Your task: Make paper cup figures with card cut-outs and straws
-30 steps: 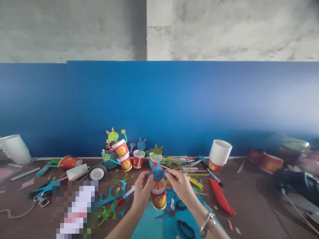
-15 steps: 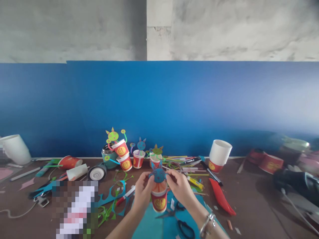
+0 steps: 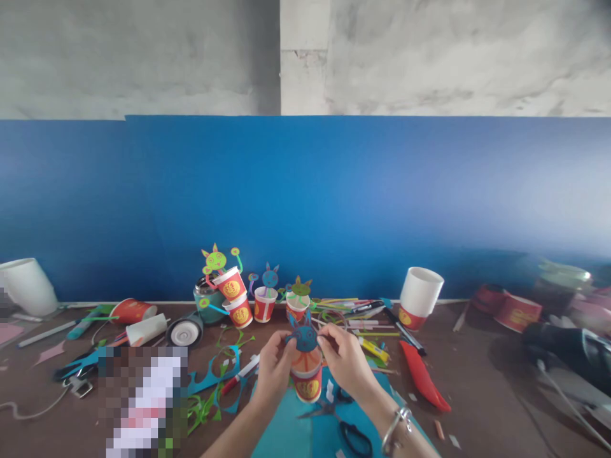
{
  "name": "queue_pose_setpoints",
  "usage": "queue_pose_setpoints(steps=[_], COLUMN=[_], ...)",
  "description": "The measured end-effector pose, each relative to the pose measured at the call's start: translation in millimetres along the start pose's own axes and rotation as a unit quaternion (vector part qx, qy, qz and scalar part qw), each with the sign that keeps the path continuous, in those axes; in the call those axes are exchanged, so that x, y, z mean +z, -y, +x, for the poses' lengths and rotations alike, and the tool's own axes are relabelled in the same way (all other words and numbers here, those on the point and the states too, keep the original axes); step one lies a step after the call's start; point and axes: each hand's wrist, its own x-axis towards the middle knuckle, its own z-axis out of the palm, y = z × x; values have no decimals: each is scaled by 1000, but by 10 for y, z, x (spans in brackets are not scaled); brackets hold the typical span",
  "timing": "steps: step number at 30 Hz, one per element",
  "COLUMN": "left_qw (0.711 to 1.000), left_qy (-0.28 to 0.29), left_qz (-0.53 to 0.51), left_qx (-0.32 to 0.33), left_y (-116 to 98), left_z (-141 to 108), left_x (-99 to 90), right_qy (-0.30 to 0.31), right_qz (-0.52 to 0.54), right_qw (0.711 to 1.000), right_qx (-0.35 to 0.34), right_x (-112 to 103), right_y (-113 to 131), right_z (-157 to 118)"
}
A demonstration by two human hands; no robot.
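Observation:
A blue paper animal face (image 3: 304,338) with pointed ears is pinched at both sides, my left hand (image 3: 277,361) on its left edge and my right hand (image 3: 344,356) on its right edge. Directly below the face is a red and white paper cup (image 3: 308,387) with an orange piece at its mouth. Black-handled scissors (image 3: 354,439) lie open beneath my right hand on blue paper (image 3: 286,426). A metal bracelet (image 3: 397,431) circles my right wrist.
Behind stand cups with paper animals (image 3: 266,304), a teal flask (image 3: 207,304) and stacked white cups (image 3: 421,296). A red pouch (image 3: 424,376) and yellow glue tube (image 3: 375,349) lie right. Blue and green scraps (image 3: 203,407), markers and a pixelated patch are left.
The cup below the face has shifted slightly up and to the right. Both hands keep their pinch on the blue face and have hardly moved.

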Motion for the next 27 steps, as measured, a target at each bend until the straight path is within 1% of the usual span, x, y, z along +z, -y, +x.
queue_pose_setpoints(steps=[3,8,10,13,17,19,21,23,25,27], left_qw=[1000,999,998,996,992,991,989,988,987,985], left_qy=[13,-44,-53,-71,-94,-100,-106,-106,-94,-79], left_qz=[0,-7,-23,-51,-71,-79,-87,-99,-119,-142], left_qx=[7,-10,-15,-31,-43,-44,-45,-50,-52,-50], left_y=[-26,-74,-83,-69,-26,-13,-13,-24,-36,-34], left_z=[-1,26,38,58,87,99,106,108,111,114], left_x=[-12,-13,-13,-23,-46,-52,-53,-51,-49,-45], right_qy=[-4,-8,2,21,55,98,150,185,188,170], right_qz=[19,80,92,103,116,131,162,190,209,235], right_qw=[1000,997,996,994,991,985,973,961,957,954], right_qx=[11,3,12,43,50,58,68,75,74,68], right_x=[15,36,37,29,21,37,72,119,157,176], right_y=[-4,-24,-24,-14,-1,-1,-5,-14,-23,-26], right_z=[3,32,38,33,0,-30,-60,-77,-75,-55])
